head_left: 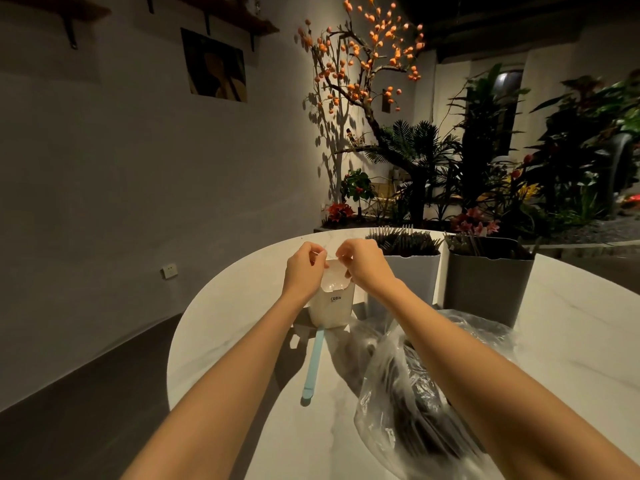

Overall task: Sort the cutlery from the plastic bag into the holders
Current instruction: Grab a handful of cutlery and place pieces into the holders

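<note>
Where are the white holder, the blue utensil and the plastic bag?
white holder (331, 304): head view, front wall by the printed label.
blue utensil (313, 363): head view, middle of its handle.
plastic bag (388, 386): head view, clear film over the dark cutlery.

Three upright plastic holders stand on one round white marble-look desk (242, 306): a small white holder marked CRBW (331, 306), a pale grey holder (410, 275) and a darker grey holder (486, 285). The two grey ones hold dark cutlery (too tightly packed to count). One clear crinkled plastic bag (408, 403) lies there, its dark cutlery likewise uncountable. One light-blue flat plastic utensil (313, 362) lies loose. Two hands are at the white holder: the left (304, 268) and the right (362, 259).
</note>
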The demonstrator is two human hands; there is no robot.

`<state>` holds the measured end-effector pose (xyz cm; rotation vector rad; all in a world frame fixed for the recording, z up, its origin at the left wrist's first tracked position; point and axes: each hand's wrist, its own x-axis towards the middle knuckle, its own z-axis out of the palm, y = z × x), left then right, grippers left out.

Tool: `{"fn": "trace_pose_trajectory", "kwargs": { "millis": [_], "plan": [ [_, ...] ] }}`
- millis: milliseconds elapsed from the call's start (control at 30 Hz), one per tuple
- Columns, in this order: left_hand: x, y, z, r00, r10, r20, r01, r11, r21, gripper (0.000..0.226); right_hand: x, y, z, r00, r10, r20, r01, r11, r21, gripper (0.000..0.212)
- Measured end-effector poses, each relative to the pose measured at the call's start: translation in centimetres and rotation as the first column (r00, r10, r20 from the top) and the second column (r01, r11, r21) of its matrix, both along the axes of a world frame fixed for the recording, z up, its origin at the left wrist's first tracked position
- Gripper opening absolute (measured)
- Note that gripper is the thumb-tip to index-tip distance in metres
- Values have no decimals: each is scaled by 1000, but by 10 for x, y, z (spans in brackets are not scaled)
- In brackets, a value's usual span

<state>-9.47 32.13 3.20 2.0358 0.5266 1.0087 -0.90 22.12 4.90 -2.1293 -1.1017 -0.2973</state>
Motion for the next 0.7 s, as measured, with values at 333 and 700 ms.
{"fn": "trace_pose_trajectory", "kwargs": {
  "millis": [333,700],
  "plan": [
    [-12,-52,24,994,-107,34,105,993,58,14,-19,-52,27,993,48,-109,-35,993,116,6],
    [-22,-111,27,967,-253,15,251,963,101,18,-37,-129,38,998,-30,-52,35,995,98,6]
  ]
}}
